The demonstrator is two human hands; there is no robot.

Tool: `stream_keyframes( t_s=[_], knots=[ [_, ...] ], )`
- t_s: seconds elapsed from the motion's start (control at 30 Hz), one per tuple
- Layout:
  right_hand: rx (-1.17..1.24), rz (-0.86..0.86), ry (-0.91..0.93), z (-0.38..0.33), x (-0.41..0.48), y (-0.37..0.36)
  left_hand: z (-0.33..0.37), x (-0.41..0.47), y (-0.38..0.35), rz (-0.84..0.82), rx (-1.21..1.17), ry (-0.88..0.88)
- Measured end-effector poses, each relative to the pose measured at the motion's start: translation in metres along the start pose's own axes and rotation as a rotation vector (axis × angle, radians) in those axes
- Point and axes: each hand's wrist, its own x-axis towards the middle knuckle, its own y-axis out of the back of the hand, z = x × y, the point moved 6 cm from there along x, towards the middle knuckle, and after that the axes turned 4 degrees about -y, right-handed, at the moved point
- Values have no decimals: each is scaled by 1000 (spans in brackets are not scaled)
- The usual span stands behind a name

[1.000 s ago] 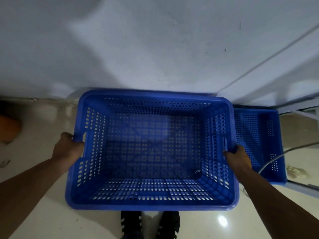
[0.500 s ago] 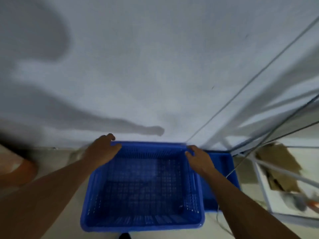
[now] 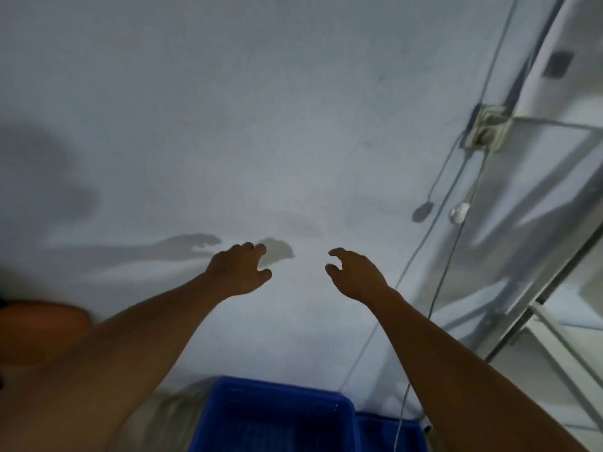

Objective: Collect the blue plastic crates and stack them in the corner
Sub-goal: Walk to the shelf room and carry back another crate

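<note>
Down at the bottom middle of the frame sits a bright blue crate (image 3: 280,415) with small holes, another blue crate (image 3: 385,432) touching its right side; left hand (image 3: 239,270) and right hand (image 3: 357,274) hang above, each grip spread, holding nothing

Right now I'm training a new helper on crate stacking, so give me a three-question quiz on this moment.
1. True or false: the left hand grips the rim of the blue crate.
2. Where is the second blue crate relative to the taller one? A) to its right, lower B) on top of it C) to its left
3. Fill in: the right hand is open and holds ____.

Key:
1. False. Both hands are raised in front of the wall, well above the crate.
2. A
3. Nothing. Its fingers are curled but empty.
</note>
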Motion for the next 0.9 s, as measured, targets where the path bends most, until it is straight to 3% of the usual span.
stream_keyframes(
  t_s=[0.17,0.4,0.9],
  knots=[
    [-45,43,55,-33,-66,74,27,-67,77,57,57,-32],
    [-70,61,49,-54,-168,126,54,-149,131,59,122,-65],
    [-119,149,-140,-22,-413,195,170,-310,118,-84,52,-270]
  ],
)
